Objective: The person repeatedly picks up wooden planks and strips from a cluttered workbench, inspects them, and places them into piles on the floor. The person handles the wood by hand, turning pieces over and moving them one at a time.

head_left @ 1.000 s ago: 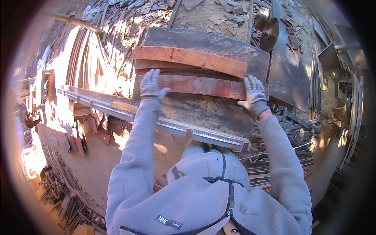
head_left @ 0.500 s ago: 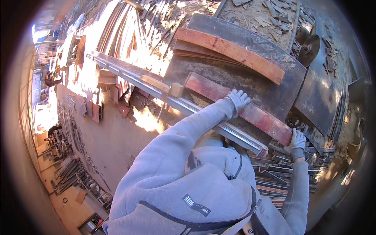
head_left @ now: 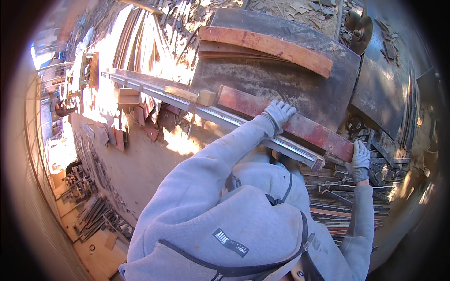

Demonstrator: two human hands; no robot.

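A long reddish wooden board [head_left: 309, 133] lies along the near side of the dark worn tabletop [head_left: 276, 86]. My gloved left hand [head_left: 280, 114] grips it around the middle, with the fingers over its top. At the board's right end, my gloved right hand [head_left: 360, 159] has its fingers against the end; its thumb is hard to see. Along the board's near side runs a metal rail [head_left: 224, 115] with a ruled scale, partly hidden by my left forearm. A small wooden block [head_left: 206, 98] sits by the rail, close to the board's left end.
Several curved reddish boards [head_left: 267, 44] are stacked on the far part of the tabletop. A round saw blade [head_left: 362, 35] stands at the far right. Cut strips [head_left: 335, 215] lie below my right hand. Sunlit planks [head_left: 140, 42] lean at the far left, near wood offcuts [head_left: 150, 126].
The board's left end has come closer to the rail and the small block. Both hands stay on the board. The whole view has shifted slightly.
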